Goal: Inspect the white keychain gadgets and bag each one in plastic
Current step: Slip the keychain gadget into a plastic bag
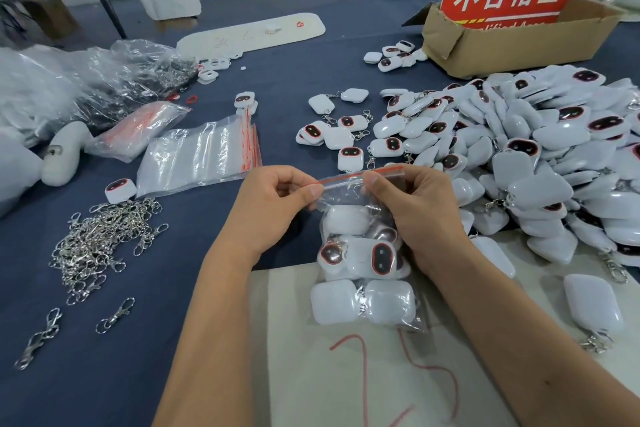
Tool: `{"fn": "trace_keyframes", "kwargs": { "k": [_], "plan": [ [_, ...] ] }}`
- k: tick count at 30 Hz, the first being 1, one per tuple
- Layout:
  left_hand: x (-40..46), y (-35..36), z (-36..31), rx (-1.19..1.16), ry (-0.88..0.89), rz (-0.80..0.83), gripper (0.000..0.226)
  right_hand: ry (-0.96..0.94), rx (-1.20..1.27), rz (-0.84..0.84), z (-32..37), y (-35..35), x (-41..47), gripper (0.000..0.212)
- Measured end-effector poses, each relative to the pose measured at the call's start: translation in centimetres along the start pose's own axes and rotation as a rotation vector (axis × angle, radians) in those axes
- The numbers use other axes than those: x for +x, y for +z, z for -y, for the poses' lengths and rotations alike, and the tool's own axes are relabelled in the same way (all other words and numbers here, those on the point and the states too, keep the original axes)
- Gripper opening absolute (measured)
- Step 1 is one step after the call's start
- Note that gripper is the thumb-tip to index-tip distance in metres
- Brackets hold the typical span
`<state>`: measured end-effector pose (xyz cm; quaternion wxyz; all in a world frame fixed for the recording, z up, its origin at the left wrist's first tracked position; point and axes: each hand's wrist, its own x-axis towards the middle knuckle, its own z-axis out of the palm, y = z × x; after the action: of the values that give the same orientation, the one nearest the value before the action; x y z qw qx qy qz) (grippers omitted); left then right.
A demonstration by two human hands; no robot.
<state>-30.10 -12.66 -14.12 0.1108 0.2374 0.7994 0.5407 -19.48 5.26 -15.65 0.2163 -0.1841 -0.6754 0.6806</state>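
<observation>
A clear zip bag point(367, 288) with a red seal strip hangs between my hands, holding several white keychain gadgets. My left hand point(273, 204) pinches the left end of the seal strip. My right hand point(415, 208) pinches the strip near its right end, with its fingers curled over the bag's top. A big heap of loose white gadgets point(540, 156) with dark oval faces lies at the right. A stack of flat clear bags point(197, 156) with red seals lies left of my hands.
A pile of metal clasps point(100, 246) lies at the left on the blue table. A cardboard box point(512, 42) with a red sign stands at the back right. Crumpled plastic sacks point(86, 80) fill the far left. A pale mat point(346, 374) lies under the bag.
</observation>
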Motion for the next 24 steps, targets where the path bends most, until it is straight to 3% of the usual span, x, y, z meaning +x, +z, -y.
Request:
{"fn": "trace_keyframes", "kwargs": {
  "k": [7,15,24],
  "plan": [
    [0.0,-0.2,0.1,-0.056,-0.013,-0.014,0.017,-0.012,0.001,-0.014,-0.1,0.0,0.0,0.013],
    [-0.2,-1.0,0.4,-0.048,-0.035,-0.035,0.007,0.000,0.013,-0.019,-0.1,-0.1,0.1,0.011],
    [0.0,-0.4,0.1,0.044,0.082,-0.013,0.012,0.005,0.030,0.019,-0.2,-0.3,0.2,0.012]
  ]
}}
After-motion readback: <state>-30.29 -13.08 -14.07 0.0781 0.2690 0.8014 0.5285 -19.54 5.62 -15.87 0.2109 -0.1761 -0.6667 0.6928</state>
